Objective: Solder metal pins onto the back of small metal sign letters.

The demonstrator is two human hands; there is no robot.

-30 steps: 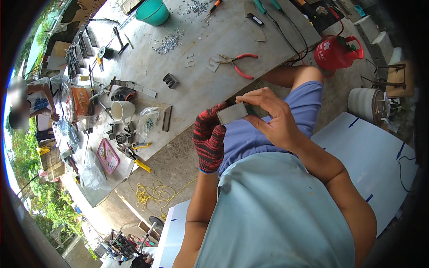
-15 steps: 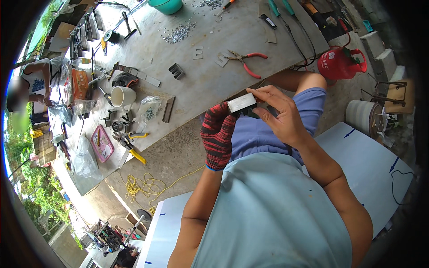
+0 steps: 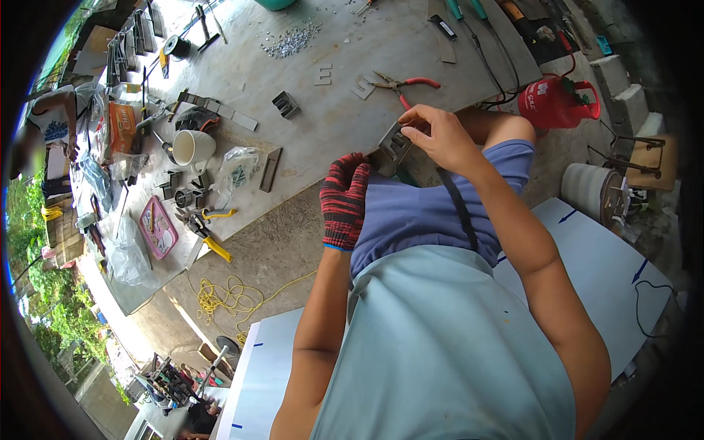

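Observation:
My bare right hand (image 3: 444, 143) pinches a small grey metal channel-letter piece (image 3: 394, 147) between thumb and fingers, over my lap by the table edge. Its open side with inner walls faces up. My left hand (image 3: 345, 202), in a red-and-black knit glove, is apart from the piece, just left of it at the table's edge. Its fingers reach forward with the thumb apart, and nothing shows in them. Red-handled pliers (image 3: 402, 86) lie on the table beyond my right hand, beside flat cut metal letters, one an E shape (image 3: 323, 74). Another small metal box form (image 3: 285, 105) stands to their left.
On the grey table (image 3: 257, 81) are metal scraps (image 3: 291, 40), a white mug (image 3: 194, 149), yellow-handled snips (image 3: 209, 236), a pink tray (image 3: 158, 227) and plastic bags. A red gas cylinder (image 3: 559, 101) stands right; yellow cord (image 3: 231, 299) lies on the floor. Another person (image 3: 59, 121) is far left.
My left hand has let go of the metal piece and moved left and slightly down. My right hand has lifted the piece forward and turned it, so its inner walls now show.

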